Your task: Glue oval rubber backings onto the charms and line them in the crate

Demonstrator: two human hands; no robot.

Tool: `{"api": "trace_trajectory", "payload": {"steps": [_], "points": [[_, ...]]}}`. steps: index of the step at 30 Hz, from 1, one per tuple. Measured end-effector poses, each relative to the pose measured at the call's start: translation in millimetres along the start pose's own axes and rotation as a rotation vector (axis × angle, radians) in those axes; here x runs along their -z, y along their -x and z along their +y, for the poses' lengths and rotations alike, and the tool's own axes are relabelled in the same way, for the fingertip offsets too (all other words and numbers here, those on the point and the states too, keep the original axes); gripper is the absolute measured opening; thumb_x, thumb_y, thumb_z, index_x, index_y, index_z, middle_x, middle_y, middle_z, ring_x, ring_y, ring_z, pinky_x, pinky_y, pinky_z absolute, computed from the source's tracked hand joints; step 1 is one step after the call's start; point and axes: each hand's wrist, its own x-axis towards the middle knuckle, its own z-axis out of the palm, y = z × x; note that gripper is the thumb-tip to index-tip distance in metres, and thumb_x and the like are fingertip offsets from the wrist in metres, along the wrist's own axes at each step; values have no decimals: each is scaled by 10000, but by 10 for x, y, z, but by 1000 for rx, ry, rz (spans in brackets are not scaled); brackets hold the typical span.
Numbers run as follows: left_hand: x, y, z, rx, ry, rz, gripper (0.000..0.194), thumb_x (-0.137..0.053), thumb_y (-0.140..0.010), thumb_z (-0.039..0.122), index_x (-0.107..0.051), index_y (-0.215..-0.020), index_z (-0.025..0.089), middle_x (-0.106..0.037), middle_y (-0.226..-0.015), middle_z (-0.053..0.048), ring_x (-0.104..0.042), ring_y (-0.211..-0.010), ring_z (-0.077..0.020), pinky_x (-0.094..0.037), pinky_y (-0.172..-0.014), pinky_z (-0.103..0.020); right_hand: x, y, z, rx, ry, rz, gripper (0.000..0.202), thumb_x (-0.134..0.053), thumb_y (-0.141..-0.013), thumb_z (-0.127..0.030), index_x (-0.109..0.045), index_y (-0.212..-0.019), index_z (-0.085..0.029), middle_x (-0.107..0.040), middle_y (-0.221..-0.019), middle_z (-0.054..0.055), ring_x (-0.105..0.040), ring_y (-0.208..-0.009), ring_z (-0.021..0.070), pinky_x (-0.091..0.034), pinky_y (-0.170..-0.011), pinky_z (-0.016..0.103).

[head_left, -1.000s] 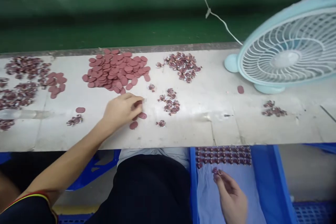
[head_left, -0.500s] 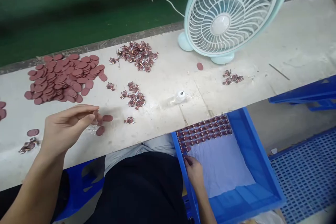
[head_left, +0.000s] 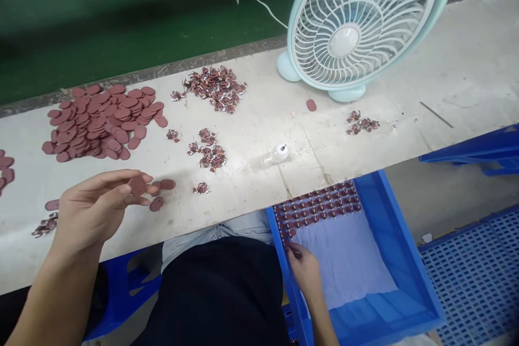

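Note:
My left hand pinches a reddish-brown oval disc just above the white table. Beside its fingertips lie loose discs, and a large pile of the same discs is behind it. My right hand reaches into the blue crate, fingers closed at the near left end of the rows of small brown figures. What those fingers grip is too small and shaded to make out. A pale cloth lines the crate.
A light blue fan stands at the table's back. Clusters of small brown figures and a small white bottle are on the white table. A blue stool is below.
My left hand has turned and its fingers have lifted, so the disc now shows flat between them. My right hand stays at nearly the same place in the crate. The view has shifted slightly.

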Motion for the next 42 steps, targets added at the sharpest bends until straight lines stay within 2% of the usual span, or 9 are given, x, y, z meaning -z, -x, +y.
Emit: {"api": "trace_trajectory", "payload": {"steps": [5, 8, 12, 15, 18, 24, 29, 34, 42], "points": [[137, 138, -159, 244, 128, -56, 204, -861, -704, 414, -785, -875, 331, -809, -846, 56, -613, -514, -128, -393, -405, -227, 392, 155, -688, 1, -348, 141, 388, -752, -820, -521, -762, -1013, -184, -766, -994, 91, -716, -915, 245, -608, -777, 370], [43, 312, -330, 381, 356, -254, 172, -843, -749, 380, -765, -883, 306, -810, -901, 23, -592, -458, -108, -377, -329, -184, 412, 192, -1273, 73, -588, 84, 411, -687, -838, -599, -731, -957, -208, -714, -866, 43, -656, -714, 152, -543, -549, 250], [-257, 550, -490, 401, 768, -625, 135, -779, -847, 342, -749, -953, 264, -797, -1050, -56, -730, -607, -156, -434, -327, -133, 154, 120, -1935, 35, -1079, -389, 647, -536, -872, -748, -700, -1102, -165, -574, -747, -9, -458, -499, 57, -330, -315, 128], [-444, 670, -530, 448, 983, -715, 87, -706, -928, 310, -730, -985, 249, -791, -1069, -83, -786, -752, -188, -467, -374, -100, -45, -124, -2234, -89, -1662, -893, 772, -625, -872, -669, -486, -1405, -129, -604, -917, 6, -553, -604, 39, -397, -353, 66], [-529, 721, -539, 492, 1116, -718, 62, -705, -933, 273, -734, -984, 251, -788, -1083, -74, -801, -868, -214, -499, -411, -97, -132, -454, -2465, -129, -1801, -1051, 783, -694, -872, -517, -356, -1456, -122, -592, -950, 6, -593, -634, 48, -452, -385, 79], [-577, 670, -507, 603, 1194, -644, 272, -804, -842, 209, -761, -1110, 211, -773, -1143, -91, -777, -1028, -252, -531, -483, -109, -207, -419, -2905, -138, -1620, -908, 279, -596, -958, -405, -558, -1126, -186, -527, -752, -41, -488, -517, 72, -455, -404, 161], [-651, 671, -485, 605, 1243, -629, 289, -823, -822, 198, -777, -1106, 196, -773, -1180, -126, -755, -1095, -262, -609, -680, -178, -263, 197, -2855, 193, -1064, -444, 421, -630, -871, -616, -661, -1072, -247, -581, -614, -27, -478, -396, 105, -407, -349, 211], [-705, 686, -469, 588, 1182, -563, 275, -809, -849, 298, -779, -1081, 154, -790, -1092, -151, -796, -928, -238, -583, -589, -163, -277, 370, -2681, 277, -853, -438, 368, -704, -823, -596, -665, -1081, -336, -589, -625, -44, -520, -400, 136, -453, -367, 258], [-691, 621, -459, 585, 1103, -507, 352, -812, -833, 415, -699, -1049, 162, -797, -918, -122, -793, -733, -210, -586, -528, -192, -331, 415, -2820, 308, -792, -510, 363, -677, -838, -613, -647, -1079, -343, -576, -596, -44, -521, -378, 137, -442, -370, 250]]}}
